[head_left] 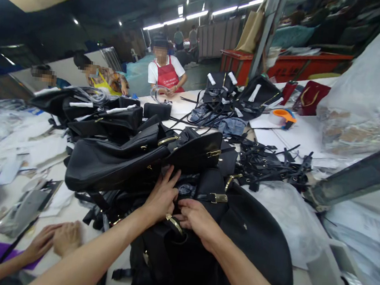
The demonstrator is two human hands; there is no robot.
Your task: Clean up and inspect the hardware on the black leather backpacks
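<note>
Crowded table: Stacked bags are crowding the room just beyond the fingers; dark straps are spreading farther right, while a pale strip is showing nearer, to the left.
Reaching arms: The left hand is spreading its fingers forward; the right hand is curling inward beside it, any pinch impossible to tell.
Near black bag: It is lying beneath and right of the fingers, a gold zipper curving just below them.

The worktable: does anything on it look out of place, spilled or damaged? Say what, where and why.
The heap of thin black straps beyond the large black bag looks untidy: its pieces cross in a tangle, some ends sticking out. I see no clear spill or damage.
</note>
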